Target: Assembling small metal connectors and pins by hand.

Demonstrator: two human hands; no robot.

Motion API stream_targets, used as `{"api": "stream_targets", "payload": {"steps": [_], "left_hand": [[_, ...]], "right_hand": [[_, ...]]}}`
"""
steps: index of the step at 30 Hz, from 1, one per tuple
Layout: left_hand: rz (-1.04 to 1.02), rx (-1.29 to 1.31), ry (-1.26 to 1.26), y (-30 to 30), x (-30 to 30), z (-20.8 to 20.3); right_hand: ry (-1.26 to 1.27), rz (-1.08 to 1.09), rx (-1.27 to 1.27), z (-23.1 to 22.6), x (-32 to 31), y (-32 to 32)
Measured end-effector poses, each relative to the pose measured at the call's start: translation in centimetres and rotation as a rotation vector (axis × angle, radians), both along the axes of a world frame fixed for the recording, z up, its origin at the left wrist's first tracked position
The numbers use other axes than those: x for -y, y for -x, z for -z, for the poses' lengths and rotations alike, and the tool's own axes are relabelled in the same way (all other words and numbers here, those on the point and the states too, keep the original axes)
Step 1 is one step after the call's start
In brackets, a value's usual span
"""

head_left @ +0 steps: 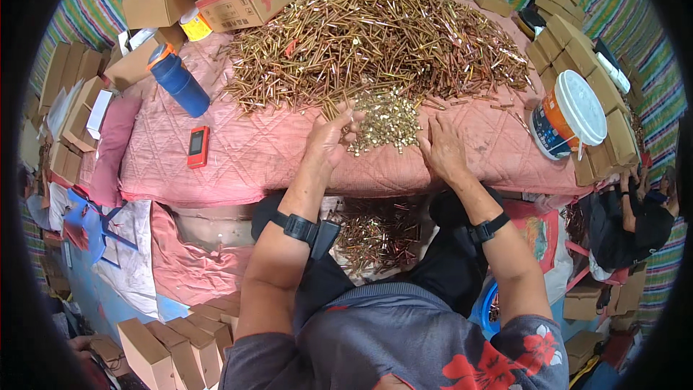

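Note:
A large heap of long golden metal bolts [375,40] covers the far side of a pink quilted cloth [260,166]. At its near edge lies a small pile of pale gold nuts [386,121]. My left hand [330,136] is at the left side of the nuts, palm turned inward and fingers curled. Some bolts show right at its fingertips, but what it grips is unclear. My right hand [445,148] rests palm down on the cloth, just right of the nuts, its fingers apart and holding nothing.
A blue bottle [179,81] and a red handheld device [198,147] are on the left. A white-lidded bucket [567,115] stands right, beside cardboard boxes [606,94]. More bolts [375,238] lie between my knees. Another person [635,217] is at far right.

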State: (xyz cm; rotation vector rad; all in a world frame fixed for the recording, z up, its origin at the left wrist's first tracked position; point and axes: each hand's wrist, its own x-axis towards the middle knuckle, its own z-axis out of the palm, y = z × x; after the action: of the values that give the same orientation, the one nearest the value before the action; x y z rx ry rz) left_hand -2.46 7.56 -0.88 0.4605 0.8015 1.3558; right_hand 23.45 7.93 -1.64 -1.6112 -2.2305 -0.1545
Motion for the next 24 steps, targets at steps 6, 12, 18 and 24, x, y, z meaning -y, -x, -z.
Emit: {"api": "stream_targets", "payload": {"steps": [6, 12, 18, 24], "left_hand": [[0.02, -0.098, -0.008, 0.9, 0.3, -1.6], [0.099, -0.177, 0.017, 1.1, 0.4, -1.1], [0.15, -0.329, -0.016, 1.4, 1.3, -1.8], [0.212, -0.394, -0.031, 0.7, 1.1, -1.5]], "right_hand": [[0.27, -0.274, -0.52, -3.9, -3.0, 2.1], [0.06, -0.394, -0.302, -1.8, -7.6, 6.9], [0.059, -0.307, -0.169, -1.2, -7.4, 7.6], [0.344, -0.249, -0.723, -3.2, -5.9, 4.8]]}}
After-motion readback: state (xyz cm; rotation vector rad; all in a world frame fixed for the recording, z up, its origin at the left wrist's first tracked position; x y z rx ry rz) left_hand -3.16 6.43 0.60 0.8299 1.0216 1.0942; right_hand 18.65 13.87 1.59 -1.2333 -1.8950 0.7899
